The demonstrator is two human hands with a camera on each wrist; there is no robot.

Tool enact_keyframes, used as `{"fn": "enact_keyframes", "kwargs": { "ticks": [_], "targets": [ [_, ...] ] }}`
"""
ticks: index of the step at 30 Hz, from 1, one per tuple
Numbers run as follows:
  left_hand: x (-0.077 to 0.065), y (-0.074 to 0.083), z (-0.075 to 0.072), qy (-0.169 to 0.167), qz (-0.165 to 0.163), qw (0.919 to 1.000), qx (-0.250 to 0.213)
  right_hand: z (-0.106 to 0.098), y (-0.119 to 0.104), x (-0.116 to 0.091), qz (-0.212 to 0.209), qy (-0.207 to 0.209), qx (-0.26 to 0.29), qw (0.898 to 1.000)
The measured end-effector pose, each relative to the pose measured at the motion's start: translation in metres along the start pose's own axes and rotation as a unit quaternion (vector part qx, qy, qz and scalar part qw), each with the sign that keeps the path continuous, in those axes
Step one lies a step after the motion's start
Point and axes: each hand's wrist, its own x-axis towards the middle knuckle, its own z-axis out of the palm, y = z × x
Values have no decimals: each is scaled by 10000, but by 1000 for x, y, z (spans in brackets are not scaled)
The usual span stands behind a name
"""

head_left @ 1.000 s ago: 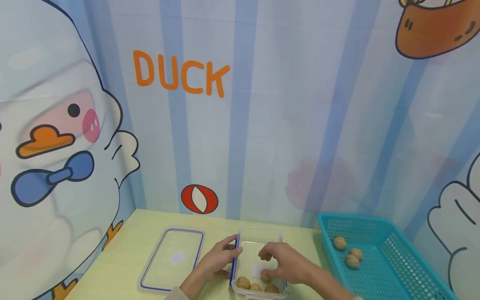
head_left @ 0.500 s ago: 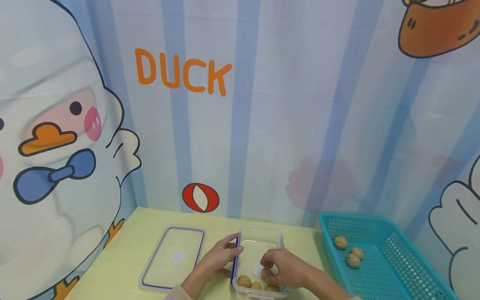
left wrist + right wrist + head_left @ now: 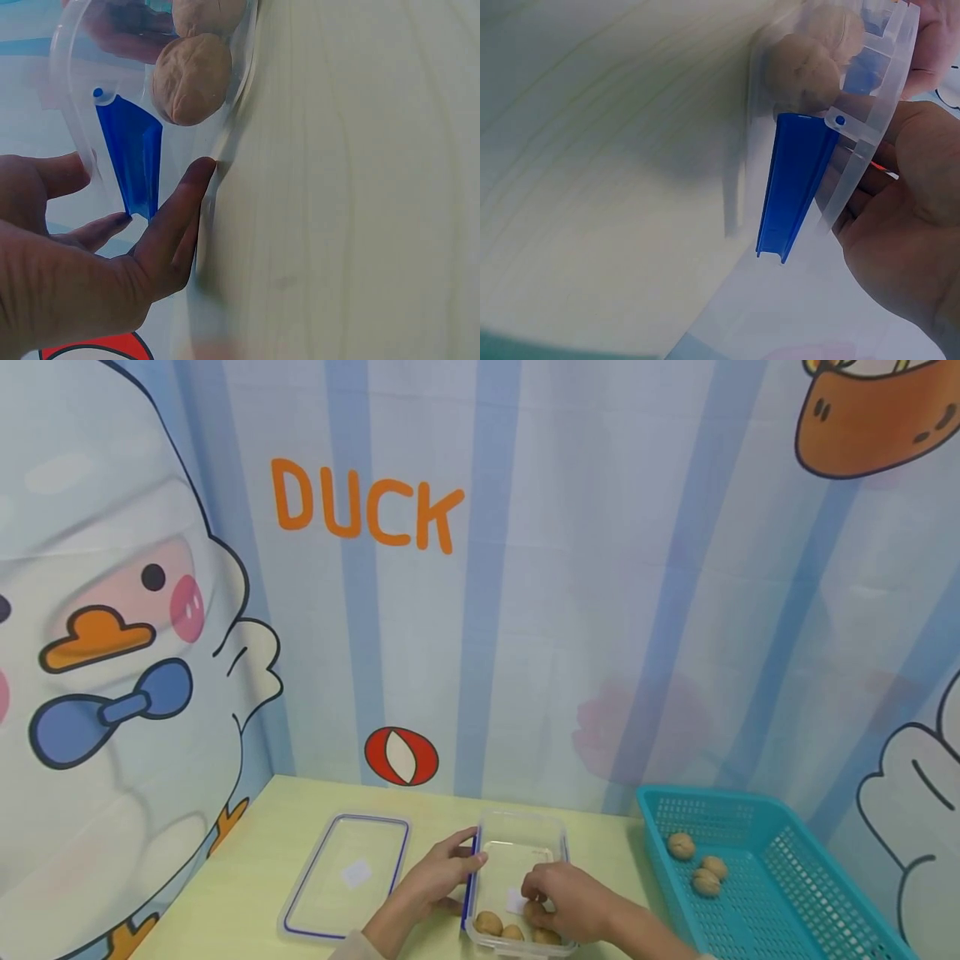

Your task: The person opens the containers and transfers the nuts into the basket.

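Clear container (image 3: 504,868), its side in left hand's (image 3: 441,875) grip, inside it a walnut (image 3: 534,913) in right hand's (image 3: 573,900) pinch

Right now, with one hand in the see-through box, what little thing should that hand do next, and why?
I'd probably have the right hand gently let go of its walnut. The nut is low inside the clear box, close to three other walnuts at the near end, and the left hand holds the box's side.
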Motion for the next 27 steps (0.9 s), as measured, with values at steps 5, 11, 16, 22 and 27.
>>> {"fn": "enact_keyframes", "kwargs": {
  "ticks": [5, 11, 16, 22, 27],
  "targets": [
    [0, 1, 0, 1, -8, 10000, 31, 1, 0, 1, -7, -53, -50, 10000],
    [-1, 0, 0, -18, 19, 10000, 5, 1, -1, 1, 25, -140, -54, 9999],
    [0, 1, 0, -8, -20, 10000, 23, 0, -2, 1, -6, -99, -79, 9999],
    [1, 2, 0, 46, -168, 9998, 97, 2, -1, 1, -80, -41, -49, 9999],
    [2, 3, 1, 76, -199, 9997, 121, 1, -1, 1, -27, -84, -53, 9999]
  ]
}}
